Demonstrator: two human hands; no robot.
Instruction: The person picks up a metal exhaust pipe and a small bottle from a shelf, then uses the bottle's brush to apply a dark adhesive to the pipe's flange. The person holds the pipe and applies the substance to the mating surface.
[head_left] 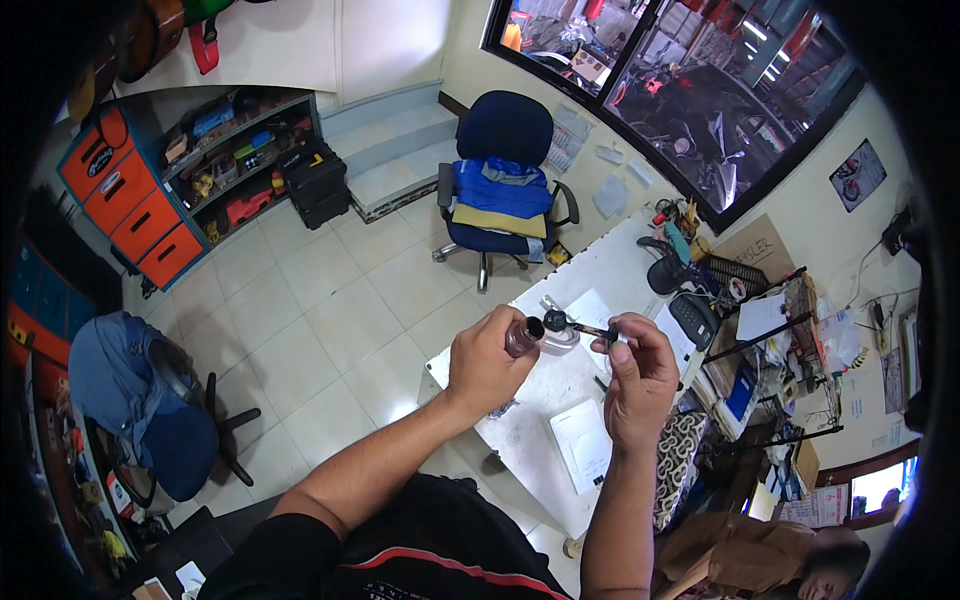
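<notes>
My left hand (487, 362) is wrapped round a small dark brown bottle (521, 338), its open mouth tilted up and to the right. Between the thumb and fingers of my right hand (640, 375) is a thin dark stick with a rounded black end (582, 326). That rounded end points left and appears close to the bottle's mouth; whether they touch, I cannot tell. Both hands are raised above the white table (520, 440). Beneath the stick a silvery object (560, 338) lies on the table, partly covered, its kind unclear.
An open notebook (582, 445) lies on the table, with a black telephone (693, 318) and stacked papers to the right. A blue office chair (505, 190) stands beyond; another chair (175, 430) is at left. Someone in brown (750, 560) is at the lower right.
</notes>
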